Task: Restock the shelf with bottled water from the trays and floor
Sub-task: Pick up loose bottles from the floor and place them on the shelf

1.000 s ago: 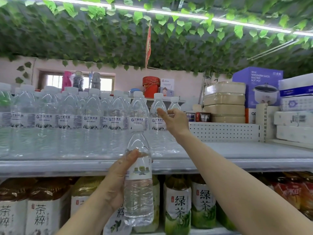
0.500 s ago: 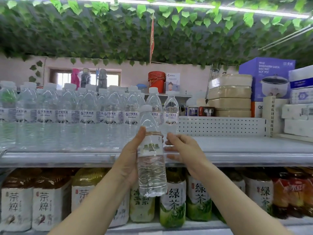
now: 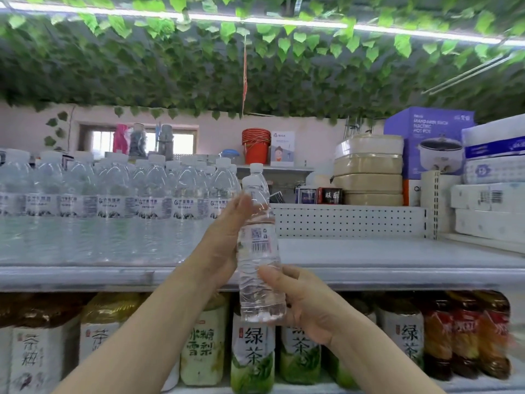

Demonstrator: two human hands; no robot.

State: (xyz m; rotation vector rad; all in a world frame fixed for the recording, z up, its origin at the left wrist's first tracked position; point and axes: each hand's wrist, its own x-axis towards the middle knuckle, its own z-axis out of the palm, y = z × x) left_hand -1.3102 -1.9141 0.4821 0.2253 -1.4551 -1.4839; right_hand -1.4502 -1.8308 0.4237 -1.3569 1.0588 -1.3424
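The water bottle (image 3: 260, 251) stands straight up in the air, cap on top, right in front of the front edge of the shelf (image 3: 397, 275). Two hands have it. The left hand (image 3: 224, 245) is on its left side, up by the label, and its grip is closed on the bottle. The right hand (image 3: 308, 305) is lower down on the right side, with the thumb across the front and the other fingers tucked behind. Its grip is closed on the bottle too. What matters most is where the bottle has to go from here. The row of water bottles (image 3: 113, 206) fills the left part of the shelf and ends just behind the left hand. The grey shelf board to the right of that row looks like the spot, and it lies behind the bottle and a little to the right. The bottle's bottom hangs lower than that board, down in front of the green tea bottles (image 3: 252, 351). So I think the bottle must go up first, then away from the person, staying upright. The right hand is nearer that spot and looks best placed to set it down
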